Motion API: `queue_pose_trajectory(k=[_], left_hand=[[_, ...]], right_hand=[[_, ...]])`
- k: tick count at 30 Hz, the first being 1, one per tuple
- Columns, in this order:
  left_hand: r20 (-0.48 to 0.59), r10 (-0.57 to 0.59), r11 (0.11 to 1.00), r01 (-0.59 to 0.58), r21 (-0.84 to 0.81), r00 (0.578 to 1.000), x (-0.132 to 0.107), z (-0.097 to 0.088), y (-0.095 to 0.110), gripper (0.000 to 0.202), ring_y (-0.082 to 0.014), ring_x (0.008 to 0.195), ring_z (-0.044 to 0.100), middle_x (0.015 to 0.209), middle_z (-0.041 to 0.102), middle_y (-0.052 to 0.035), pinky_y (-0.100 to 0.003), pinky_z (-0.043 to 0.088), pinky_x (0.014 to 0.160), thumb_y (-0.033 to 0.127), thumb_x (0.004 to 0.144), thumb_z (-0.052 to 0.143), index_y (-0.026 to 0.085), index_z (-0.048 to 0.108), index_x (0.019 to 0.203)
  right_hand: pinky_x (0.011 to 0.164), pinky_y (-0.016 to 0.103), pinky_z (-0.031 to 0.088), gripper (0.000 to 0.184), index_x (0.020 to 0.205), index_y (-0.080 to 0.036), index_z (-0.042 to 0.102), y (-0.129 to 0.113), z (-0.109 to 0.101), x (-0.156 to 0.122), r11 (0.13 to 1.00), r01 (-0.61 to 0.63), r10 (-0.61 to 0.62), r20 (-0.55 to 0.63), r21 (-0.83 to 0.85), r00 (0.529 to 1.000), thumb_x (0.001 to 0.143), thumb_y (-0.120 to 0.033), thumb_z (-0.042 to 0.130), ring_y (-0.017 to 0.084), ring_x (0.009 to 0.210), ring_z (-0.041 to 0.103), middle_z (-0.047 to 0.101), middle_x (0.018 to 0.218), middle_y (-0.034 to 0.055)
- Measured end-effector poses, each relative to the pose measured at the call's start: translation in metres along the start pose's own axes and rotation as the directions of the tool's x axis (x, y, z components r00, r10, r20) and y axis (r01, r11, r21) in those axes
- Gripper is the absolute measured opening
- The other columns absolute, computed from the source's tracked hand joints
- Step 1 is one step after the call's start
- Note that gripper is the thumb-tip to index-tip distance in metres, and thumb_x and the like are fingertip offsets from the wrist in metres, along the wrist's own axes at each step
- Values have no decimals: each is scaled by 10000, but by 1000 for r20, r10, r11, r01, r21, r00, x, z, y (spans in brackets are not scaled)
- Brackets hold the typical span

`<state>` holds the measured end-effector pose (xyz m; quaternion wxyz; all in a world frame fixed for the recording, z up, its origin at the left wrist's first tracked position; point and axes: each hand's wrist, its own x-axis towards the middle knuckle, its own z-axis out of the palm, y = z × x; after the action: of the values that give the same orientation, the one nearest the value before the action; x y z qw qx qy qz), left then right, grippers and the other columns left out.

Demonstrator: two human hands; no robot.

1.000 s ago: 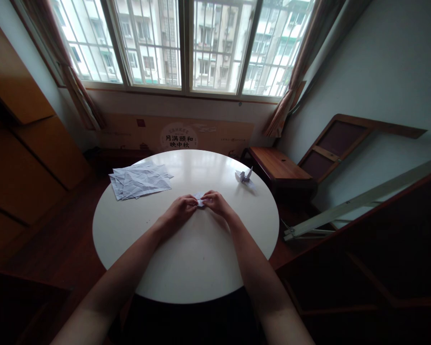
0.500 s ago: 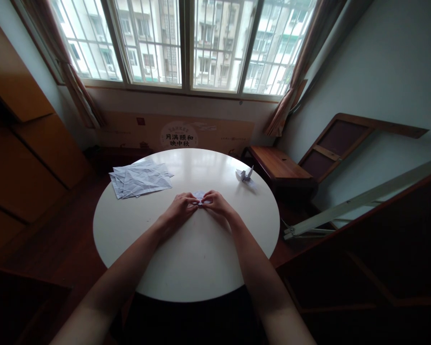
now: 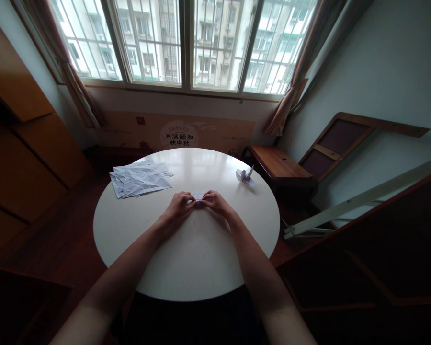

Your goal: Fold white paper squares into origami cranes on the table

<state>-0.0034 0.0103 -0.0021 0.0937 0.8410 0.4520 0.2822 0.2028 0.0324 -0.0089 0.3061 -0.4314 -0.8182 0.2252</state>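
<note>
Between my two hands is a small piece of folded paper [image 3: 198, 196], pale and mostly covered by my fingers. My left hand [image 3: 180, 205] pinches its left side, and my right hand [image 3: 217, 202] pinches its right side, thumbs close together. Both hands rest low over the middle of the round white table [image 3: 187, 254]. A folded paper crane [image 3: 245, 176] stands apart at the table's right. To the left lies a pile of creased paper sheets [image 3: 141, 179], clear of my left hand.
A wooden bench [image 3: 280, 162] stands beyond the table's right edge, close to a framed wooden panel [image 3: 339, 139]. Orange-brown cabinets [image 3: 39, 148] are on the left. Barred windows [image 3: 215, 45] and a printed cardboard panel [image 3: 208, 132] are ahead.
My fingers have shifted slightly on the folded paper, and its near edge now looks turned up between my thumbs. The crane and the pile of sheets have not moved.
</note>
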Motion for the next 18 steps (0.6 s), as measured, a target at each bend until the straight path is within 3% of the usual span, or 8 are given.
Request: queue_pose_trajectory(k=[7,18], left_hand=[[-20,-49,998,49,-27,999,0,6,-1,200,-208,894,615,918,708,-29,-339,441,845,165,830,592,237,681,994],[5,4,999,-4,34,1000,-1,8,-2,179,-179,805,583,890,661,-48,-311,445,785,199,825,614,266,764,894]], right_hand=[[899,337,396,115,876,-241,747,-6,1,-2,968,-135,123,-67,-212,990,823,-312,674,214,981,559,644,963,62],[899,366,346,109,887,-266,739,-12,1,-3,951,-184,166,-92,-246,982,825,-250,652,235,1033,497,629,1025,49]])
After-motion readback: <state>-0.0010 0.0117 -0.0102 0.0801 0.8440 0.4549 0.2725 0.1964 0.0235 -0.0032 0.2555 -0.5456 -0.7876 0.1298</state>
